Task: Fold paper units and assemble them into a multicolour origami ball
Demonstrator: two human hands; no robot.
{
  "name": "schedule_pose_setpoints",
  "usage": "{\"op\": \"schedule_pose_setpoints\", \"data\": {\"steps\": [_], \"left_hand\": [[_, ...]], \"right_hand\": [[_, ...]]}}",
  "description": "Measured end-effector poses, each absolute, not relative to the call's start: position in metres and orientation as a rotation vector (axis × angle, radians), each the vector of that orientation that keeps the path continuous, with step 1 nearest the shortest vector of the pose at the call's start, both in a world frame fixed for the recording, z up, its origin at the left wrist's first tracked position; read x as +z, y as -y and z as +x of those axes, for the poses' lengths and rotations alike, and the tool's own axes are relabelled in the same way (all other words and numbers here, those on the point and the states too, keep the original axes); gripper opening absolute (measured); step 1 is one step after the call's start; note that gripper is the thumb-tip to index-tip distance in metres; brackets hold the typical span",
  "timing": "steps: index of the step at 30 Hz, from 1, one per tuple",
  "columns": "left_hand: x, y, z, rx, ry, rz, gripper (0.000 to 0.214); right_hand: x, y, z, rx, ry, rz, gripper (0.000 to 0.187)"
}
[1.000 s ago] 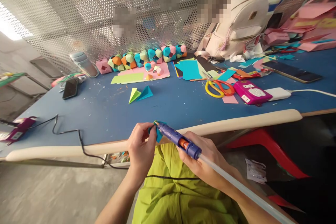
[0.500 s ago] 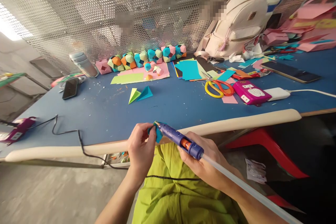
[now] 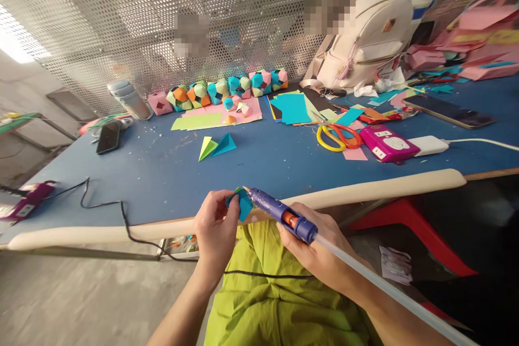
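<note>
Between the thumb and fingers of my left hand (image 3: 217, 221) is a small piece of folded blue paper (image 3: 245, 206) with a bit of green at its top. My right hand (image 3: 316, 243) is wrapped round a dark blue hot glue gun (image 3: 270, 204), whose long clear glue stick (image 3: 377, 281) trails toward the lower right. The gun's nozzle points left, close to the paper's top edge; whether it touches I cannot tell. A folded green paper piece (image 3: 206, 147) and a folded blue one (image 3: 225, 144) lie on the table just beyond my hands.
Finished paper balls (image 3: 239, 86) line the back beside stacked coloured paper (image 3: 292, 108). Scissors (image 3: 333, 138), a purple power strip (image 3: 387, 143) and a phone (image 3: 450, 111) lie at the right. A backpack (image 3: 371, 38) leans on the mesh. A black cord (image 3: 124, 216) crosses the table edge.
The glue gun has shifted slightly right, its nozzle drawing back from the paper. My left hand has moved slightly left, and more of the blue paper shows.
</note>
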State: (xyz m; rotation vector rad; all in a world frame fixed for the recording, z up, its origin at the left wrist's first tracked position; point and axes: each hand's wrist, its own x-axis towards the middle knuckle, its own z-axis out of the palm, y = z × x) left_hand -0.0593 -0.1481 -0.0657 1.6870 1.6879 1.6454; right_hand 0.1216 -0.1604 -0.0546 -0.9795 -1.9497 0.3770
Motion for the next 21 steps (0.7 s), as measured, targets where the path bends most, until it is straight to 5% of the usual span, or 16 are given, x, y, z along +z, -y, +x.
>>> {"op": "schedule_pose_setpoints", "data": {"steps": [14,21], "left_hand": [[-0.061,0.153,-0.059,1.538,-1.408,1.03,0.036],[-0.058,0.155,-0.053,1.447,-1.199,0.857,0.028]], "right_hand": [[-0.045,0.086,0.119,0.302,1.834,-1.461,0.027],[-0.049,0.053,0.111,0.202,1.99,-1.713,0.03]]}}
